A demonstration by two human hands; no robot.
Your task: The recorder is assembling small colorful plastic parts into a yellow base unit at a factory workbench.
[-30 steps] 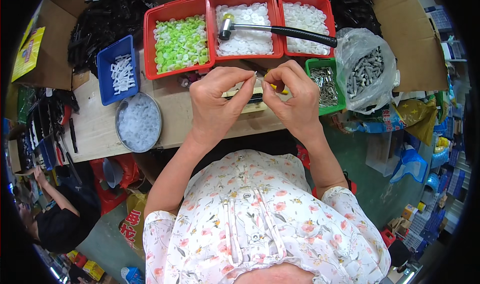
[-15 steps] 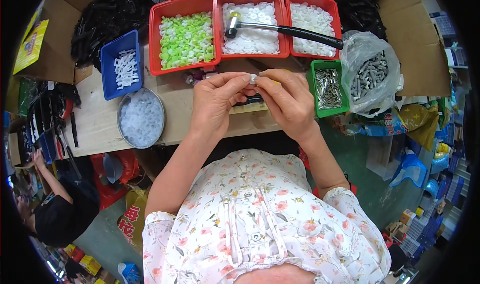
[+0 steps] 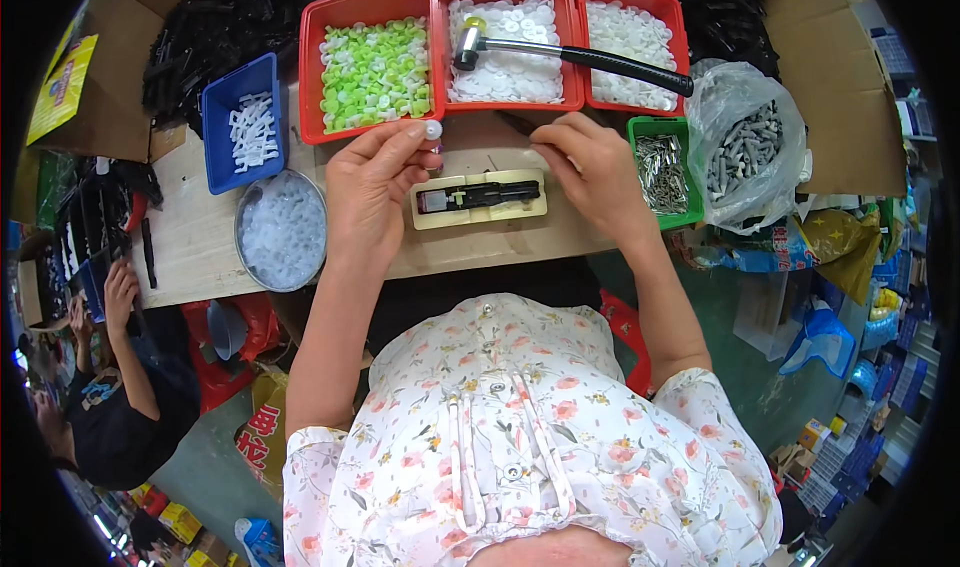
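Between the thumb and forefinger of my left hand (image 3: 375,172) is a small white plastic wheel (image 3: 432,129), held up just in front of the red bins. My right hand (image 3: 592,172) is apart from it, to the right, with thumb and fingers drawn together; whatever they may hold is too small or hidden to make out. On the table between the hands lies a cream-coloured holder (image 3: 425,221) with a long black mechanical part (image 3: 490,195) set in it. A hammer (image 3: 540,49) with a black handle rests across the middle and right bins.
Red bins of green-and-white pieces (image 3: 372,77), white discs (image 3: 505,87) and small white pieces (image 3: 630,37) line the back. A blue bin (image 3: 212,132) and round metal bowl (image 3: 322,217) stand left; a green bin of metal pins (image 3: 690,207) and plastic bag (image 3: 795,132) stand right. Another person (image 3: 125,407) works far left.
My hands have parted: the left went left with the white wheel, the right moved right. The holder with the black part now shows between them.
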